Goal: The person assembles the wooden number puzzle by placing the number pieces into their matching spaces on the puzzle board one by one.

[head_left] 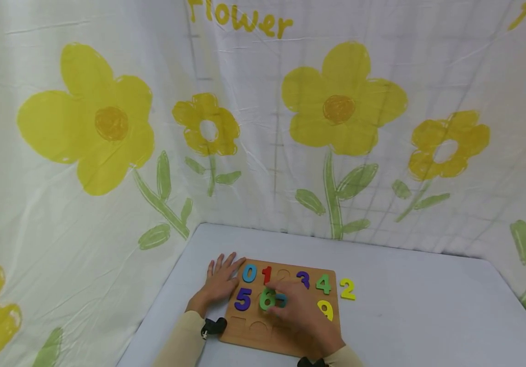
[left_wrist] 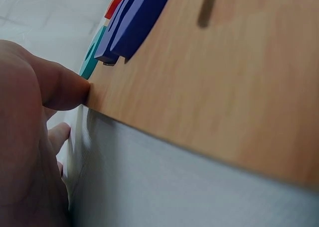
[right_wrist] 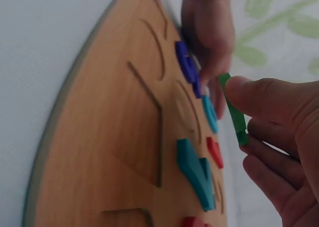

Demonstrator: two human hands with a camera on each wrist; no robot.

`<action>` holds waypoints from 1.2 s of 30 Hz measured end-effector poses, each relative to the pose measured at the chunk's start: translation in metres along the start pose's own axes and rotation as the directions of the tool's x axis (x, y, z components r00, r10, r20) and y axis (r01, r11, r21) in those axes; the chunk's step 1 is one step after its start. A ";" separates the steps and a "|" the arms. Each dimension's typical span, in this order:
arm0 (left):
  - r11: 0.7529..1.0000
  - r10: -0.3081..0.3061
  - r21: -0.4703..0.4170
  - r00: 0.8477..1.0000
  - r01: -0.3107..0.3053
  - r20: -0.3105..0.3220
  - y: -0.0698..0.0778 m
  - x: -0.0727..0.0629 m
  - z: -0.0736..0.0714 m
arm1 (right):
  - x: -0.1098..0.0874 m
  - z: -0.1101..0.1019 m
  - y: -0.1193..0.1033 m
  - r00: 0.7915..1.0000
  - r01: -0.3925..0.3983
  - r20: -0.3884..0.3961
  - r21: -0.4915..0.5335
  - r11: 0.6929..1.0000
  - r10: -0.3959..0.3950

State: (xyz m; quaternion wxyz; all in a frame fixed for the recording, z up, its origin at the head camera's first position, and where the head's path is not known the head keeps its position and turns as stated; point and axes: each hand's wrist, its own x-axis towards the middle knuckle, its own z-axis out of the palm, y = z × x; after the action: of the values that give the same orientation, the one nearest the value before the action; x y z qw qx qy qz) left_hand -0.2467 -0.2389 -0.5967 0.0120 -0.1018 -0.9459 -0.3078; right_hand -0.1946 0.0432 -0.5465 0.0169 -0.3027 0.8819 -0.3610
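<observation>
In the head view a wooden number board (head_left: 253,339) lies on the table. My right hand (head_left: 299,308) pinches a green number 6 (head_left: 264,302) between thumb and fingers, raised over the board's middle row. The right wrist view shows this green piece (right_wrist: 234,110) edge-on, above the board face. A teal number 7 (right_wrist: 192,172) lies nearby, partly covered by my hand in the head view. My left hand (head_left: 220,281) rests at the board's left edge with fingers spread. Its thumb (left_wrist: 67,87) touches the board's corner beside the blue number 0 (head_left: 249,273).
A purple 5 (head_left: 243,299), red 1 (head_left: 266,275), purple 3 (head_left: 303,278), green 4 (head_left: 323,284) and yellow 9 (head_left: 325,309) sit on the board. The yellow 2 (head_left: 347,289) lies on the table, right of it. A flowered curtain (head_left: 253,204) hangs behind the table.
</observation>
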 end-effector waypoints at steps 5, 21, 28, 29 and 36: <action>1.000 0.002 0.005 1.000 -0.002 -0.001 0.000 0.000 0.000 | 0.005 0.011 0.001 0.997 -0.062 0.043 -0.059 0.996 0.064; 1.000 0.008 0.004 1.000 -0.008 0.017 0.004 -0.003 -0.004 | 0.013 0.027 0.006 0.998 -0.012 0.064 -0.126 0.992 0.020; 1.000 0.007 0.005 1.000 -0.007 0.027 0.010 -0.004 -0.009 | 0.007 0.021 0.010 0.997 -0.057 0.053 -0.059 0.997 0.060; 1.000 0.009 0.010 1.000 -0.010 0.025 0.010 -0.004 -0.010 | 0.006 0.018 0.011 0.997 -0.064 0.049 -0.058 0.996 0.066; 1.000 0.006 0.005 1.000 -0.006 0.030 0.010 -0.004 -0.010 | -0.003 -0.009 0.017 0.999 -0.040 0.033 0.004 0.999 0.040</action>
State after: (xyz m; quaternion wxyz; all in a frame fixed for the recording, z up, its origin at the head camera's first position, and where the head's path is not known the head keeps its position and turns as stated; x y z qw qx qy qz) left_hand -0.2411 -0.2375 -0.5835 -0.0011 -0.1094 -0.9465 -0.3036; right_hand -0.2032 0.0599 -0.5511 0.0394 -0.2910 0.8866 -0.3574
